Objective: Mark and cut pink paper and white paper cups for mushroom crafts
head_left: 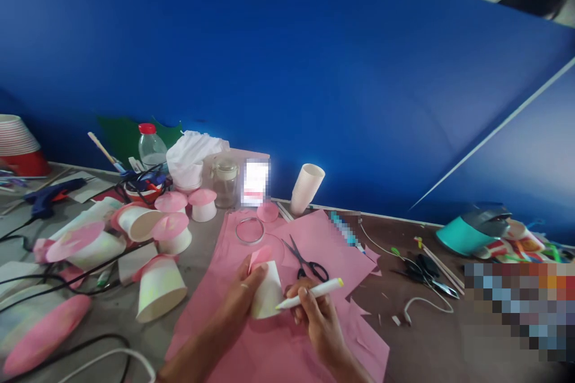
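Observation:
My left hand (248, 287) grips a white paper cup (268, 294) that has pink paper at its narrower end. Closed round a white marker (309, 294) with a yellow-green end, my right hand (314, 314) holds the tip against the cup's lower edge. Pink paper sheets (215, 335) lie beneath both hands. Just beyond the marker are black-handled scissors (305, 260), partly spread, and a metal ring (250, 230) rests on the paper farther back.
Several white cups with pink paper discs (162, 287) crowd the left side, among black cables. A blue glue gun (51, 194) lies at far left. A glass jar (224, 182) and stacked white cups (308, 187) stand by the blue panel (287, 72). Pliers (442, 287) lie right.

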A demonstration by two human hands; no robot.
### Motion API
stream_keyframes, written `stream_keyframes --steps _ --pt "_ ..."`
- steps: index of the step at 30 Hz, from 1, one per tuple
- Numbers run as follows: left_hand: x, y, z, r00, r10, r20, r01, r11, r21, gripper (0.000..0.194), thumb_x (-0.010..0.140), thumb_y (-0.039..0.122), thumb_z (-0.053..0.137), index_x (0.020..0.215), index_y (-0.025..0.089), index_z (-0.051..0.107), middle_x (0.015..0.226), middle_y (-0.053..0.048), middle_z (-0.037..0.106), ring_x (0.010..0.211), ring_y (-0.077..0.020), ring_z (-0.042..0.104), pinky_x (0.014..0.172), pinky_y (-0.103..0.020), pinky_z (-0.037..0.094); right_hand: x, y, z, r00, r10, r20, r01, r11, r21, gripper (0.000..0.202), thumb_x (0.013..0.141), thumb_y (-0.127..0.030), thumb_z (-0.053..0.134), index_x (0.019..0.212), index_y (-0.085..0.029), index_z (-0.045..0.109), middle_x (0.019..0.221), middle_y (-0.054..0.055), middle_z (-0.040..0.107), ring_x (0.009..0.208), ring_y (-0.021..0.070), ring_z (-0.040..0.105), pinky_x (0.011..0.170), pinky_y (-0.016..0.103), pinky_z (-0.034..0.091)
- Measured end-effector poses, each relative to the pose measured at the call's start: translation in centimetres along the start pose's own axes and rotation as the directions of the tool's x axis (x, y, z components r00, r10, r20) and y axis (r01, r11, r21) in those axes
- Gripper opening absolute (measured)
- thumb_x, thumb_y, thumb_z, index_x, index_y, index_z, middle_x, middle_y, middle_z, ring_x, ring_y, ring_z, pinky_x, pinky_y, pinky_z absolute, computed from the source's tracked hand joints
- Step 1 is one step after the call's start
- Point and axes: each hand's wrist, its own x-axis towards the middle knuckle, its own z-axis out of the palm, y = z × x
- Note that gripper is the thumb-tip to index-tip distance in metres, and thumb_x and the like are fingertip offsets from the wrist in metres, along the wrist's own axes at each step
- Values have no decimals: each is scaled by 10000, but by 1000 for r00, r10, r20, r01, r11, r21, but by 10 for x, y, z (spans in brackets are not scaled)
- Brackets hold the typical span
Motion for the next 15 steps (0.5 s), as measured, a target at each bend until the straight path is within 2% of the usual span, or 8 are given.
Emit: stream_keyframes --steps 3,8,11,15 --pt "-2 3 2 1000 4 -17 -4 1000 21 423 794 514 729 1030 199 576 703 18 599 618 -164 568 549 -262 460 2 -1 0 1000 8 1 -8 999 -49 514 798 -700 669 681 -200 668 462 -53 460 426 101 396 466 257 345" --pt "-3 3 2 999 -25 -26 25 1000 -11 440 767 496 752 1058 210 588 711 28 595 619 -162 554 547 -265 473 5 0 0 985 -9 -174 15 999 35 503 777 -710 684 743 -208 678 491 -51 484 470 127 465 494 268 389" --pt "1 -1 -1 999 -22 -46 20 999 -41 426 752 497 757 1022 213 591 704 24 611 612 -169 577 541 -267 475 3 1 -1 992 9 -124 4 995 102 488 783 -695 688 746 -208 680 493 -51 488 468 125 463 497 273 392" --pt "5 -2 -2 996 -57 -62 53 997 -61 421 713 522 766 937 209 596 688 13 631 602 -179 603 534 -269 475 -1 2 -4 1000 -6 -22 8 996 87 446 762 -648 742 748 -205 690 544 -45 516 471 112 464 498 270 385"
